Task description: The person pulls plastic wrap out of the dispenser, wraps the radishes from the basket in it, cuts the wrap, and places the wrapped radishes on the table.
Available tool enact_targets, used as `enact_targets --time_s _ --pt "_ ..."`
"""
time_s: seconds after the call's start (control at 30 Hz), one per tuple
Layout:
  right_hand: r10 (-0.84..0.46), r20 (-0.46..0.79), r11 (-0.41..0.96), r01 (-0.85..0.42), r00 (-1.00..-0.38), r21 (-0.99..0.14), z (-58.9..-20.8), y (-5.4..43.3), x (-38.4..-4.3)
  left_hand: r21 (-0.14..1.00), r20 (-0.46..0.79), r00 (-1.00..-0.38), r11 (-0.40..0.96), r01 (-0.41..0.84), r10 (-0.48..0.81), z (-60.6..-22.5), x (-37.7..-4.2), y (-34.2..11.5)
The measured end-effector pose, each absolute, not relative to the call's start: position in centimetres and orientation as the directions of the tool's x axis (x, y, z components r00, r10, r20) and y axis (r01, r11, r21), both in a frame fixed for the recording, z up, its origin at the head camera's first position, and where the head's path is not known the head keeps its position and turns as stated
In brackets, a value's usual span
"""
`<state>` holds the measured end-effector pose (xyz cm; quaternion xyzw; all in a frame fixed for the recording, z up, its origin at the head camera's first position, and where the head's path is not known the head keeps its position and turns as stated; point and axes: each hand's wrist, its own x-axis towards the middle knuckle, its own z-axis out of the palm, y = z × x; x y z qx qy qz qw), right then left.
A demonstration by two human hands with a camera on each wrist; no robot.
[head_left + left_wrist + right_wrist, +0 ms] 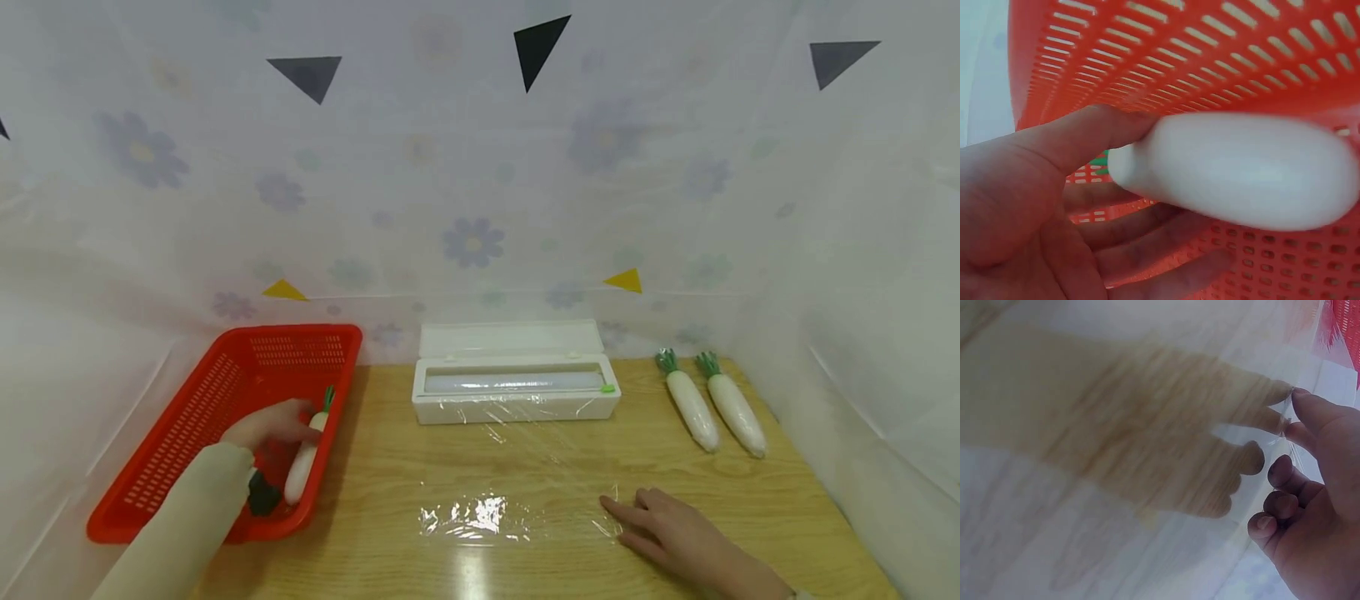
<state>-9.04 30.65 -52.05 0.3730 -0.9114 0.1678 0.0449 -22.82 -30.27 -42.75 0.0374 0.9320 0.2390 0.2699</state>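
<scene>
In the red basket point(333, 442), my left hand point(273, 423) grips a white radish point(1254, 169) near its green top, thumb on one side and fingers beneath. Clear plastic wrap point(480, 517) stretches over the wooden table from a white wrap dispenser point(517, 408) whose lid stands up. At the sheet's near right corner rests my right hand point(678, 533). Its thumb point(1319, 412) and forefinger touch the film's edge there, apart from each other, while the other fingers bend loosely off the table.
Two white radishes that look wrapped in film, a left one point(692, 408) and a right one point(738, 415), lie side by side at the table's back right. A green slider point(608, 388) sits at the dispenser's right end. Pale flowered sheeting point(472, 200) surrounds the table.
</scene>
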Motion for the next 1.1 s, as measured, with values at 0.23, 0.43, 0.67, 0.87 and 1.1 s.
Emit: enact_targets --time_s 0.23,0.43,0.67,0.87,1.1 --pt "-0.673 0.204 0.66 -0.701 -0.711 -0.269 -52.7 30.8 -9.2 0.482 -0.514 -0.839 0.869 -0.112 0.177 -42.9 -22.2 -30.1" --pt "-0.674 0.209 0.654 -0.704 -0.709 -0.278 -52.4 30.5 -9.2 0.486 -0.472 -0.869 0.866 -0.115 0.149 -42.6 -22.0 -30.8" --pt "-0.672 0.198 0.659 -0.699 -0.713 -0.279 -52.1 30.5 -9.1 0.461 -0.254 -0.959 0.887 -0.009 0.123 -41.9 -22.5 -31.7" --pt "-0.673 0.212 0.655 -0.705 -0.708 -0.272 -52.2 30.7 -9.0 0.473 -0.133 -0.985 0.88 0.034 0.11 -40.3 -22.2 -31.7" --pt "-0.682 0.235 0.644 -0.721 -0.693 -0.257 -52.2 30.7 -9.1 0.492 0.012 -0.997 0.868 0.076 0.08 -37.0 -20.9 -30.5"
